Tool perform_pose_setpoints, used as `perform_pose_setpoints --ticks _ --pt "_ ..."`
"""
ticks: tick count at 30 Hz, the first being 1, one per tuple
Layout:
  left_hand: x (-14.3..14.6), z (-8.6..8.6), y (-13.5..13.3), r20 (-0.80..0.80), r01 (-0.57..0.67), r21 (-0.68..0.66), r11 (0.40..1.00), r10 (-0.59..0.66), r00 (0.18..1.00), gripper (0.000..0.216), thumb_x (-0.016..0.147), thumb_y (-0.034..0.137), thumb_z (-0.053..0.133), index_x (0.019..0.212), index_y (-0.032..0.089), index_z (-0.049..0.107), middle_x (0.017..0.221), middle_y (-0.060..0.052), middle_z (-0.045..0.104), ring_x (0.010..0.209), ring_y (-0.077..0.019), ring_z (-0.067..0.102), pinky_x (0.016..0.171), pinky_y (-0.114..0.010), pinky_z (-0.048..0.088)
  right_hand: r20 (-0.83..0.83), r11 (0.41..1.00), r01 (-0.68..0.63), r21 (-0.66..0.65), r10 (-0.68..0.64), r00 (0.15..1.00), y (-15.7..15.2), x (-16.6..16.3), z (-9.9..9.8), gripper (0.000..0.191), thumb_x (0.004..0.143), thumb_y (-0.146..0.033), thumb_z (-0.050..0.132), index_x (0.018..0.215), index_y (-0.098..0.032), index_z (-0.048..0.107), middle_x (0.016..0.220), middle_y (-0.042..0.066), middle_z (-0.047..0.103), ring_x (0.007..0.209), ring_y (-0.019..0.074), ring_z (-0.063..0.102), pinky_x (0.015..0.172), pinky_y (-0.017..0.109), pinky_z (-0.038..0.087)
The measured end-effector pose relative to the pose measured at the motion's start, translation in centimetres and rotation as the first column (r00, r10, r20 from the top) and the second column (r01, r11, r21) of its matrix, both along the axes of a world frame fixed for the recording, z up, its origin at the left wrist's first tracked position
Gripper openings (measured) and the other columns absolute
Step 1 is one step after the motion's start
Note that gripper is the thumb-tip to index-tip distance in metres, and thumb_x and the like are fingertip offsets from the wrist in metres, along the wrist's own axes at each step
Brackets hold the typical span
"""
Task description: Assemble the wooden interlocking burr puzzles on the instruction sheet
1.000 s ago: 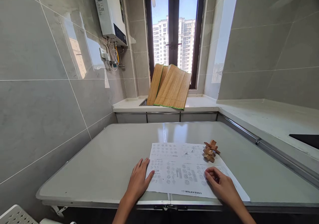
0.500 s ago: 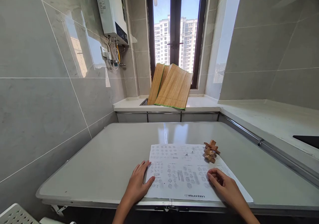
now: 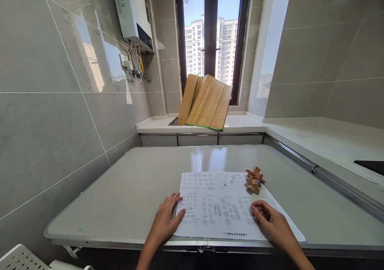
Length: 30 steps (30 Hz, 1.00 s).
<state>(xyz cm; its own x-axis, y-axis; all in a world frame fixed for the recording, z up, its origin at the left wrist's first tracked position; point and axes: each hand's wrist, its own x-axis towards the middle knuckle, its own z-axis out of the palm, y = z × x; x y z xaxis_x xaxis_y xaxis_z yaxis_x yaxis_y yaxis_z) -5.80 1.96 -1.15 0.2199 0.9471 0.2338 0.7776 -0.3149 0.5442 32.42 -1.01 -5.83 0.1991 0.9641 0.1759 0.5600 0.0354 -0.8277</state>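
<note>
A large white paper sheet [image 3: 216, 218] printed with rows of small line diagrams lies on the table in front of me. At its left edge rests my left hand [image 3: 166, 219], open, with the fingers lying flat and the thumb spread onto the paper. My right hand [image 3: 274, 222] is over the sheet's right part, its fingers curled in and the thumb close to the index finger; no object shows in it. Just beyond it, on the sheet's far right corner, stands an interlocking wooden puzzle [image 3: 254, 181] of brown notched pieces. Neither hand touches the puzzle.
The sheet lies on a pale folding table [image 3: 120, 198] with a centre seam. Behind it, a bamboo mat [image 3: 210, 102] leans against the window above a white counter [image 3: 240, 122]. A water heater [image 3: 133, 16] hangs at left; a white perforated chair [image 3: 24, 258] stands lower left.
The view has tilted very slightly. My right hand has stayed almost in place, its fingers curled much the same. My left hand and the puzzle keep their places on the sheet.
</note>
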Motion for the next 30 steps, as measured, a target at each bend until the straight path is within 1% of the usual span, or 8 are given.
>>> perform_pose_setpoints --ticks 6,10,19,25,30 --pt "0.24 0.23 -0.08 -0.002 0.003 0.01 1.0 -0.003 1.0 0.034 0.091 0.041 0.058 0.122 0.028 0.064 0.144 -0.004 0.057 0.141 -0.0278 0.044 0.119 -0.05 0.033 -0.003 1.0 -0.007 0.023 0.007 1.0 -0.01 0.07 0.08 0.039 0.085 -0.058 0.052 0.092 -0.023 0.068 0.076 0.003 0.074 0.067 0.0204 0.064 0.061 0.027 0.05" --pt "0.16 0.05 0.05 0.005 0.003 0.006 1.0 -0.003 1.0 0.034 0.091 0.041 0.057 0.122 0.029 0.064 0.145 -0.003 0.057 0.141 -0.0276 0.044 0.12 -0.05 0.032 0.004 0.999 -0.002 0.033 0.002 1.0 -0.09 -0.02 0.22 0.039 0.085 -0.059 0.052 0.091 -0.024 0.068 0.077 0.003 0.074 0.066 0.0205 0.064 0.059 0.027 0.05" --pt "-0.05 -0.44 0.31 0.004 0.014 0.014 1.0 -0.014 1.0 0.034 0.09 0.041 0.059 0.121 0.028 0.065 0.145 -0.005 0.057 0.14 -0.0279 0.044 0.12 -0.051 0.032 0.0 1.0 -0.028 0.006 0.028 1.0 0.16 0.24 -0.53 0.042 0.087 -0.061 0.049 0.095 -0.023 0.065 0.078 0.003 0.074 0.069 0.0206 0.066 0.065 0.028 0.051" --pt "-0.24 -0.67 0.33 0.017 0.015 0.016 1.0 -0.015 1.0 0.035 0.09 0.042 0.058 0.121 0.028 0.065 0.145 -0.005 0.057 0.141 -0.0284 0.043 0.119 -0.051 0.032 -0.005 1.0 -0.008 0.015 0.008 1.0 0.03 0.14 -0.19 0.039 0.084 -0.059 0.054 0.091 -0.024 0.068 0.076 0.003 0.075 0.069 0.0208 0.067 0.062 0.027 0.051" --pt "-0.16 -0.34 0.17 0.013 0.004 -0.009 1.0 -0.004 1.0 0.036 0.089 0.042 0.061 0.121 0.029 0.065 0.146 -0.004 0.056 0.142 -0.0288 0.042 0.119 -0.05 0.033 0.009 1.0 -0.015 0.019 0.015 1.0 0.0 0.1 -0.11 0.04 0.086 -0.06 0.051 0.092 -0.024 0.067 0.075 0.003 0.075 0.067 0.0207 0.067 0.062 0.027 0.051"
